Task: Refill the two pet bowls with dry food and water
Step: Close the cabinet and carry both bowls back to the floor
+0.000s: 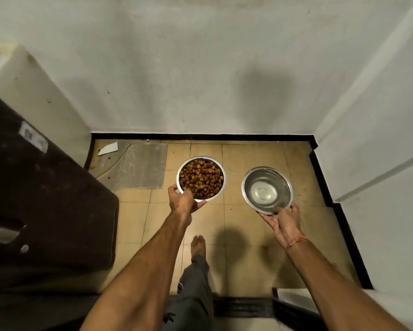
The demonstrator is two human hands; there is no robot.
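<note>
The person stands facing a plain corner and holds one bowl out in each hand over the tan tiled floor (pixel 248 158). The left hand (pixel 182 203) grips the round stainless-steel bowl heaped with brown dry kibble (pixel 201 178) at its near-left rim, thumb hooked over the lip and fingers curled beneath, pinching the edge. The right hand (pixel 283 224) holds the second shiny steel bowl (pixel 267 189) at its near rim, fingers spread flat under the base and thumb pressed on the lip; it appears to hold clear water, though the glare makes the level hard to judge. Both bowls lie straight ahead of the hands, away from the body, side by side and apart from each other, the kibble bowl slightly farther out. I judge both are filled and the step in hand is setting them down, so what matters is the drop from each bowl to the bare tiles directly below. That patch looks free: the grey ribbed mat (pixel 138 166) with a white paper scrap (pixel 108 148) lies off to the left, and the dark brown cabinet (pixel 45 199) stands beside the left arm. The person's bare foot (pixel 198 244) is planted behind the bowls. The water bowl wants a level descent or it may slop.
</note>
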